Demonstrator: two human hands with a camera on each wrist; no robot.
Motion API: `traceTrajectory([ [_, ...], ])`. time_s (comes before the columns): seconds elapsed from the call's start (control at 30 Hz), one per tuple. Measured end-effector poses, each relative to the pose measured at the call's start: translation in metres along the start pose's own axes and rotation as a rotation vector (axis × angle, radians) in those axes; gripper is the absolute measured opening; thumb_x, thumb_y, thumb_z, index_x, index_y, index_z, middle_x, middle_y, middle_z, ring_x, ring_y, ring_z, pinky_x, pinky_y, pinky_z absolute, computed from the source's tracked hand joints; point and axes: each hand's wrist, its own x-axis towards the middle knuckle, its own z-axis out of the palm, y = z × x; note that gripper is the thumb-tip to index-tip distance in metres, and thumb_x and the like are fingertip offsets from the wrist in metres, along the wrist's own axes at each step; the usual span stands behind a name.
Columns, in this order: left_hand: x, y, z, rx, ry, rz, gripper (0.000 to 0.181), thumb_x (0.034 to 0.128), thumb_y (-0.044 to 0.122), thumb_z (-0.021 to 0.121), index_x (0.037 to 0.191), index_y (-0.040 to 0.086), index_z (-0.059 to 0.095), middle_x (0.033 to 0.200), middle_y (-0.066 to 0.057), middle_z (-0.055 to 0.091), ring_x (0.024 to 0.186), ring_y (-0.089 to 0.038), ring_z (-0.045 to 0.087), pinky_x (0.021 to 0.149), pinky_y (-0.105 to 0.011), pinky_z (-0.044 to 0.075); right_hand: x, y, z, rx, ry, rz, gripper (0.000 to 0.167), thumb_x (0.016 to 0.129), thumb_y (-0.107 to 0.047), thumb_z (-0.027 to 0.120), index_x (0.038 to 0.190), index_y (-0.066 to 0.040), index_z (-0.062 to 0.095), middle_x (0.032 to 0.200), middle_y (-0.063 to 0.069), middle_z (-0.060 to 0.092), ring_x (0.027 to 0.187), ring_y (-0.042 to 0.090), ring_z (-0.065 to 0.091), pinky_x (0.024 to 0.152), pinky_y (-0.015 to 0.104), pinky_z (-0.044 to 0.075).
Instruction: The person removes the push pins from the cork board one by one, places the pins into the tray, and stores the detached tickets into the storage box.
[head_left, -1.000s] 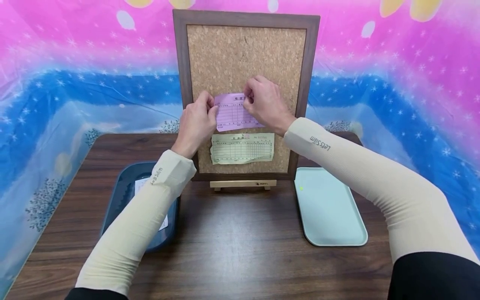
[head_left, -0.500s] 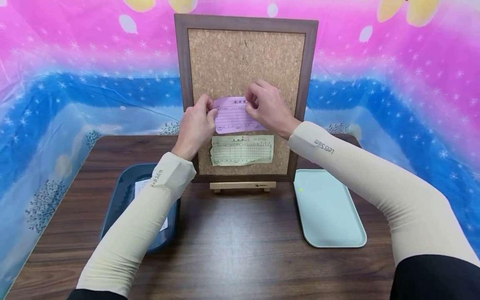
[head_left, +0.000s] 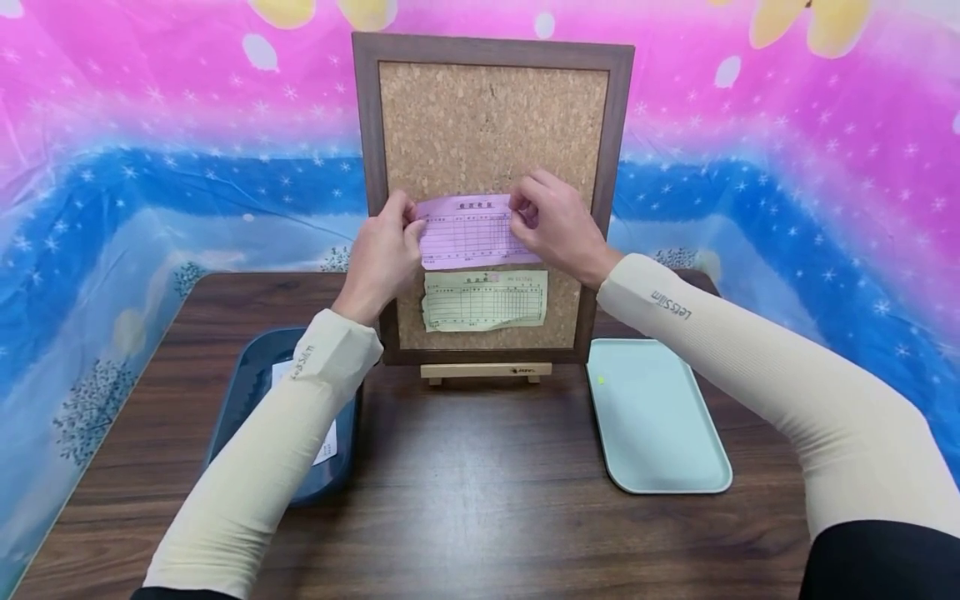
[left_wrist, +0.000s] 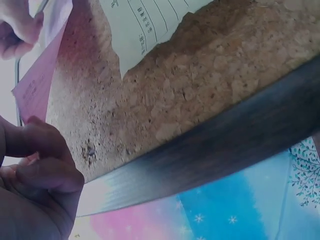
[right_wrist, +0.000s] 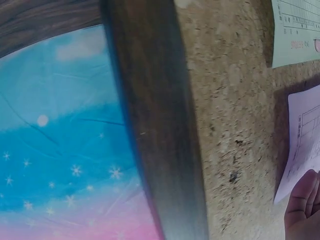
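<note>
Purple slip (head_left: 467, 233), left sleeve (head_left: 258, 462) over navy tray (head_left: 243, 387)

Upper slip (head_left: 465, 237) was lilac, dark grid and print. Board (head_left: 487, 125) was speckled tan, its frame (head_left: 369, 167) dark brown. Lower slip (head_left: 453, 307), toward the board's bottom edge, was pale green with a dark grid and small pink mark. Ledge (head_left: 480, 370) under that edge was light tan, dark logo at right end. Desk (head_left: 465, 483) was streaky brown. Blue tray (head_left: 255, 375) by its left edge was dark, paper (head_left: 328, 443) in it white; mint tray (head_left: 660, 433) by the right edge had a yellow-green spot (head_left: 601, 380). Arm sleeves (head_left: 720, 383) were cream, dark lettering; shirt (head_left: 892, 562) was black. Backdrop (head_left: 150, 200) ran pink over blue, white snowflakes, yellow shapes, dark trees.
</note>
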Motion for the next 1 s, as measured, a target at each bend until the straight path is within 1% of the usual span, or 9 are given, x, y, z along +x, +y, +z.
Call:
traceTrajectory([
  [0.13,-0.003,-0.004,-0.003,-0.027,0.016,0.038,0.011,0.0978,0.015,0.051,0.099,0.004,0.049,0.083,-0.011,0.061,0.066,-0.024,0.055,0.057,-0.035,0.037,-0.005,0.002,-0.004,-0.019,0.001,0.008,0.007,0.079,0.001,0.062,0.085,-0.003,0.059,0.085,0.006,0.054,0.078,0.017,0.053,0.069,0.027,0.044],
  [0.2,-0.003,-0.005,-0.005,-0.03,0.039,0.052,0.012,0.0978,0.016,0.051,0.099,0.004,0.051,0.083,-0.011,0.062,0.066,-0.024,0.056,0.056,-0.035,0.038,-0.006,0.003,-0.006,-0.027,0.002,0.011,0.007,0.08,0.0,0.061,0.085,-0.003,0.059,0.085,0.006,0.053,0.077,0.017,0.053,0.069,0.027,0.044],
  [0.47,-0.005,-0.014,-0.015,-0.062,0.124,0.073,0.015,0.0988,0.014,0.047,0.104,0.0,0.05,0.084,-0.013,0.06,0.067,-0.023,0.055,0.058,-0.033,0.039,-0.012,0.007,-0.011,-0.031,0.028,-0.022,0.005,0.078,0.002,0.06,0.081,-0.002,0.058,0.083,0.007,0.054,0.075,0.017,0.053,0.068,0.029,0.045],
  [0.67,-0.011,-0.024,-0.03,-0.078,0.16,0.064,0.018,0.1006,0.014,0.041,0.108,-0.001,0.048,0.089,-0.015,0.057,0.071,-0.023,0.053,0.059,-0.032,0.039,-0.018,0.011,-0.013,-0.041,0.008,0.001,0.005,0.079,0.001,0.061,0.081,-0.003,0.058,0.084,0.007,0.053,0.076,0.017,0.054,0.069,0.029,0.045],
  [0.8,-0.015,-0.028,-0.042,-0.077,0.186,0.061,0.021,0.101,0.015,0.039,0.108,-0.002,0.048,0.089,-0.015,0.056,0.072,-0.022,0.052,0.06,-0.031,0.038,-0.023,0.013,-0.016,-0.041,-0.009,0.009,0.005,0.081,0.0,0.061,0.083,-0.004,0.059,0.085,0.007,0.054,0.078,0.018,0.054,0.07,0.031,0.046],
  [0.93,-0.018,-0.03,-0.052,-0.073,0.21,0.067,0.023,0.101,0.015,0.038,0.109,-0.003,0.049,0.09,-0.015,0.055,0.072,-0.02,0.05,0.06,-0.03,0.037,-0.028,0.018,-0.018,-0.042,0.012,-0.009,0.006,0.08,0.001,0.059,0.082,-0.004,0.059,0.084,0.007,0.055,0.077,0.018,0.054,0.069,0.031,0.045],
  [1.0,-0.019,-0.031,-0.057,-0.072,0.21,0.062,0.024,0.1011,0.016,0.038,0.11,-0.003,0.049,0.092,-0.015,0.055,0.073,-0.018,0.049,0.061,-0.029,0.037,-0.033,0.021,-0.02,-0.043,0.024,-0.013,0.007,0.08,0.002,0.059,0.082,-0.005,0.059,0.084,0.006,0.055,0.076,0.017,0.053,0.069,0.031,0.044],
])
